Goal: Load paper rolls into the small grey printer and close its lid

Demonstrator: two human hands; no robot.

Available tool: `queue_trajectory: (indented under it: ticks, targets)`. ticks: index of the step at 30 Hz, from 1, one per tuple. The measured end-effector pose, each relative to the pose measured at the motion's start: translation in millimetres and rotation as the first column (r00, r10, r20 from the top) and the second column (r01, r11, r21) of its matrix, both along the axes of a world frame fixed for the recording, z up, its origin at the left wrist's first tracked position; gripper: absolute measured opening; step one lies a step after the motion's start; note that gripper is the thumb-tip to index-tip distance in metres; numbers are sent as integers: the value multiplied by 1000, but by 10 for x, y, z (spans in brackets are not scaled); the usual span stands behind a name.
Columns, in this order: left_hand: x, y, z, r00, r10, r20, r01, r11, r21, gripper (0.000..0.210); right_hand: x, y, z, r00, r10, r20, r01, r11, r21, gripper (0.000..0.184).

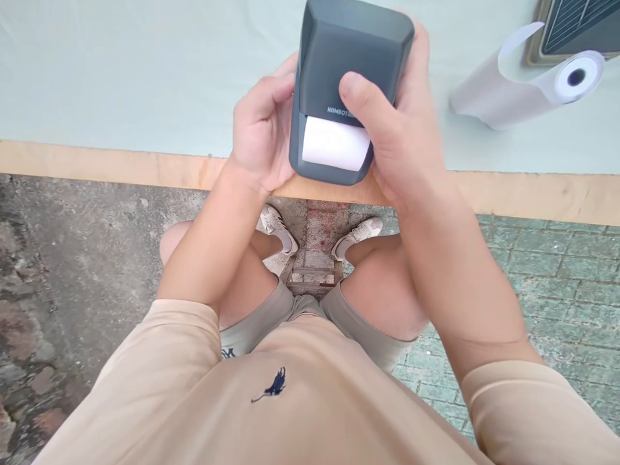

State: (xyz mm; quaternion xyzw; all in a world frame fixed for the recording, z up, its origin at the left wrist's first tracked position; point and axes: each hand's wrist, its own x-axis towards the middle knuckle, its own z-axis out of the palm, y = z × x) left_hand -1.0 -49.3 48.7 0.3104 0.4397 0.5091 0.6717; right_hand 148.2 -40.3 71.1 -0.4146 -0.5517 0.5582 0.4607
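Between my two hands, above the table's front edge, I hold a dark grey label printer [353,71] marked NIIMBOT. White paper [336,143] shows in the opening at its near end. My left hand [264,123] is closed along the printer's left side, its fingertips hidden behind the body. On the other side, my right hand [402,123] grips the printer, with the thumb lying across the top beside the lettering and the fingers behind it.
A partly unrolled white paper roll [527,87] lies on the pale table cover [121,77] to the right. Behind it, at the top right corner, is a framed dark slatted object [581,29]. The table's wooden edge [97,158] runs across in front of my knees.
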Motion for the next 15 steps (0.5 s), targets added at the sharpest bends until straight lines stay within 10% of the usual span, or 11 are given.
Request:
queue_trajectory:
  ticks: [15]
  targets:
    - [20, 25, 75, 994, -64, 94, 60, 997, 42, 24, -78, 24, 77, 996, -93, -2, 92, 992, -81, 28]
